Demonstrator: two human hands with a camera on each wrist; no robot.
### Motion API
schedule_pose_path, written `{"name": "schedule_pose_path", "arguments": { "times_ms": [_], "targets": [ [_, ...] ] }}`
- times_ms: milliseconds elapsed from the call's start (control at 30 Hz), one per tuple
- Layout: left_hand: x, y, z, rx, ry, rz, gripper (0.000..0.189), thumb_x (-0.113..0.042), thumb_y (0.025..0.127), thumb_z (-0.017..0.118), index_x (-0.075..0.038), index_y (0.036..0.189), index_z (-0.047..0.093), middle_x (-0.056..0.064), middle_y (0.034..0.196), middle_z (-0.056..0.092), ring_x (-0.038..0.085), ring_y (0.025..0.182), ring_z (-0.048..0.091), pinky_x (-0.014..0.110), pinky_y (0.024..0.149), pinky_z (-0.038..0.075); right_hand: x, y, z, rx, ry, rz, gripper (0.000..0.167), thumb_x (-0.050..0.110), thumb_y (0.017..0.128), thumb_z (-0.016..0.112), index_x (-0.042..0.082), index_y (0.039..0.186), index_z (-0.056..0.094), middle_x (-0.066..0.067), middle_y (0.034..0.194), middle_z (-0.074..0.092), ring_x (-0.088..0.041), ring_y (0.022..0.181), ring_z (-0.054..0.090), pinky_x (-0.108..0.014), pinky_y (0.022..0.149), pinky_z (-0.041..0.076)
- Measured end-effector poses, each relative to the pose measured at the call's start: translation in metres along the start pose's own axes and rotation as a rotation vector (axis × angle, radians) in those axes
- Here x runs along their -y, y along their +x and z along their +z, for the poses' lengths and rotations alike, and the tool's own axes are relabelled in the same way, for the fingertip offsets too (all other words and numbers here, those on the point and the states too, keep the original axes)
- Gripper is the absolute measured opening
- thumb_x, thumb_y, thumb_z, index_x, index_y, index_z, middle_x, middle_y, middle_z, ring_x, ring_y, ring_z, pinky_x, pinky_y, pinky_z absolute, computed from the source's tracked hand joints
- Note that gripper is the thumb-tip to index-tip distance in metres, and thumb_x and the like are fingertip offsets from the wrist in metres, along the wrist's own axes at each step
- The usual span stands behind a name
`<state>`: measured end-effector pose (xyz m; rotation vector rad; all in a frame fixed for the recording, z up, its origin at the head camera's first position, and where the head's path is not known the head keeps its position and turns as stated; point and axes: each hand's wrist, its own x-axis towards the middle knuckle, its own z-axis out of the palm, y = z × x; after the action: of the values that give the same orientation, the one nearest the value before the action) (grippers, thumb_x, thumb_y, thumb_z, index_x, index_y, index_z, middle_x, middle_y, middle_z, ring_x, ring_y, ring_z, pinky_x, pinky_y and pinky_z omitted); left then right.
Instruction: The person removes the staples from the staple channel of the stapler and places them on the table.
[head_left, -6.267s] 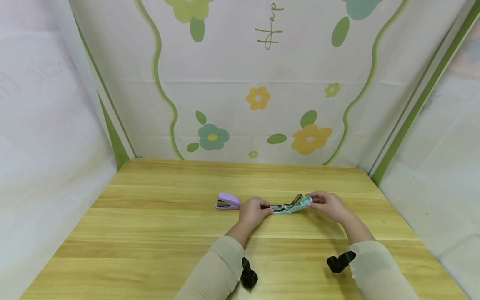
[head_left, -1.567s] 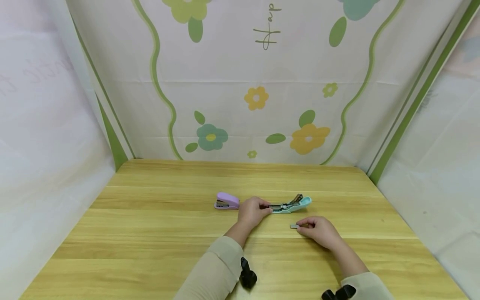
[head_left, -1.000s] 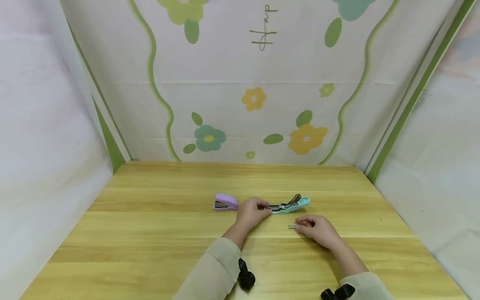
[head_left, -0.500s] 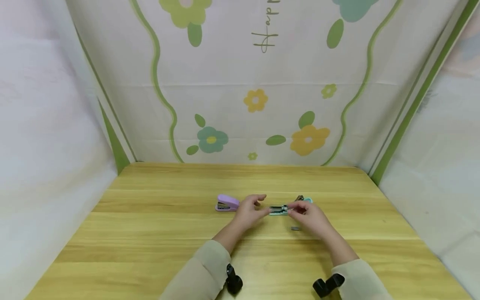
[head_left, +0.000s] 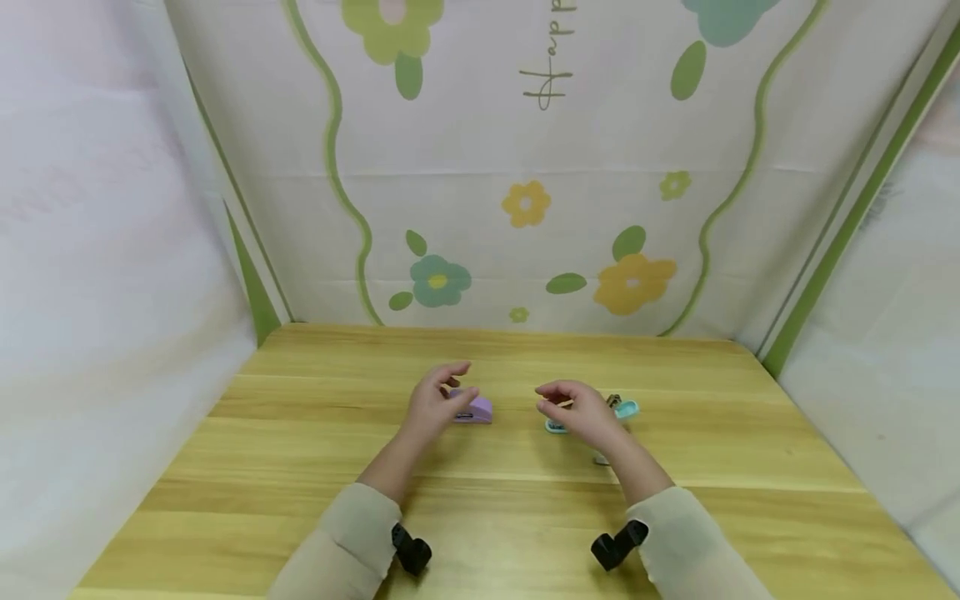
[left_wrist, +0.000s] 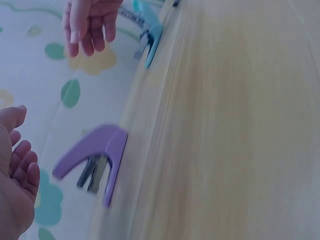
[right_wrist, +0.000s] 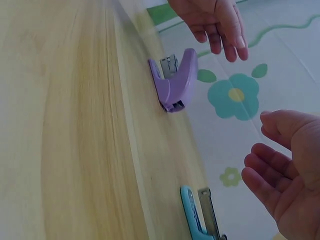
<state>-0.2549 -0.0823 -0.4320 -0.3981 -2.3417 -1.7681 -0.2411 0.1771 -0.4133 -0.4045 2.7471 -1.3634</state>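
A purple stapler [head_left: 480, 411] rests on the wooden table, partly covered in the head view by my left hand [head_left: 435, 408]. That hand is in the air with relaxed fingers, apart from the stapler in the left wrist view. My right hand [head_left: 581, 412] hovers in front of a turquoise stapler [head_left: 627, 410], which lies folded wide open with its metal magazine [right_wrist: 208, 210] raised. The fingers of the right hand are loosely bent around nothing. Under the right wrist, a small grey strip [head_left: 601, 459] lies on the table, mostly hidden by the forearm.
The wooden table [head_left: 300, 467] reaches back to a white cloth [head_left: 480, 133] printed with flowers, and more cloth hangs at both sides. A black wrist camera [head_left: 412, 550] is strapped at the left cuff, another black wrist camera [head_left: 618, 546] at the right.
My left hand has let go of the turquoise stapler and moved left to the purple one. My right hand set the grey strip on the table, passed over the turquoise stapler, and shifted left.
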Motion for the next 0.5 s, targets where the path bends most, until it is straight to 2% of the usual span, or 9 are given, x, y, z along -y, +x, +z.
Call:
{"name": "schedule_pose_path", "arguments": {
  "times_ms": [100,233,367,500],
  "targets": [
    [0.008,-0.002,-0.017,-0.040,0.022,-0.025,0.041,-0.013,0.087,0.074,-0.005,0.126,0.064,0.013,0.128,0.062,0.037,0.107,0.054,0.022,0.079,0.045,0.007,0.006,0.008,0.019,0.004,0.003,0.035,0.023,0.096,0.064,0.006,0.126,0.064,-0.013,0.123,0.065,-0.026,0.111,0.060,-0.041,0.093,0.054],
    [0.020,-0.005,-0.032,-0.042,0.035,-0.104,0.044,-0.014,0.088,0.074,-0.004,0.129,0.062,0.017,0.131,0.059,0.037,0.110,0.053,0.025,0.081,0.045,0.015,0.014,0.019,0.035,-0.002,-0.002,0.036,0.023,0.096,0.064,0.008,0.128,0.063,-0.013,0.129,0.063,-0.028,0.116,0.059,-0.043,0.095,0.054],
    [0.032,-0.007,-0.038,-0.009,0.090,-0.178,0.048,-0.017,0.087,0.075,-0.005,0.132,0.061,0.016,0.130,0.061,0.033,0.110,0.054,0.031,0.083,0.048,0.022,0.024,0.030,0.038,-0.020,-0.027,0.035,0.020,0.095,0.064,0.007,0.128,0.063,-0.010,0.129,0.063,-0.029,0.118,0.058,-0.044,0.097,0.053],
    [0.042,-0.007,-0.038,0.055,0.170,-0.191,0.051,-0.019,0.085,0.077,-0.005,0.131,0.062,0.012,0.125,0.065,0.029,0.109,0.058,0.042,0.090,0.051,0.029,0.034,0.043,0.048,-0.028,-0.041,0.035,0.019,0.094,0.066,0.006,0.126,0.065,-0.010,0.129,0.063,-0.029,0.118,0.057,-0.044,0.097,0.052]
  ]
}}
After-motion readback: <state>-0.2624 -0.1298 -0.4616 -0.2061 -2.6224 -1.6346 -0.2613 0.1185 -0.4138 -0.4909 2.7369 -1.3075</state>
